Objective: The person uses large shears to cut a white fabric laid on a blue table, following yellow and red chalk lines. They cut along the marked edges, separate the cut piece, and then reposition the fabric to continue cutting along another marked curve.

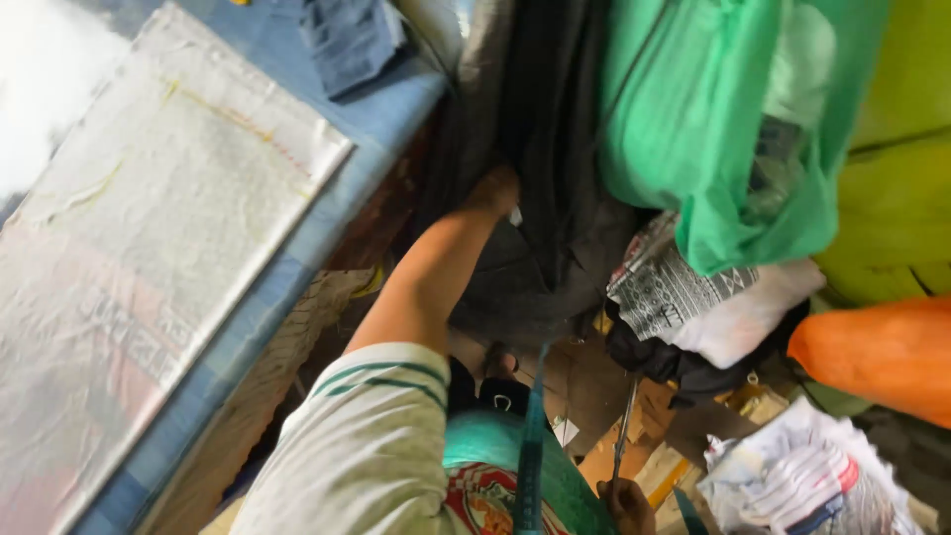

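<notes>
Left hand (493,188) grabs the dark cloth (550,129) hanging past the desk (376,119), right hand (626,500) squeezes scissors (624,431) down low, with a green bag (693,119) to the right.

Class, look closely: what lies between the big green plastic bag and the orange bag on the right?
In the head view, a black-and-white patterned cloth over a white bundle lies between the big green plastic bag and the orange bag.

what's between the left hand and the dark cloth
Nothing visible: the left hand is already up against the hanging dark cloth, its fingers hidden in the folds. The green bag hangs off to the side, apart from the hand.
</notes>
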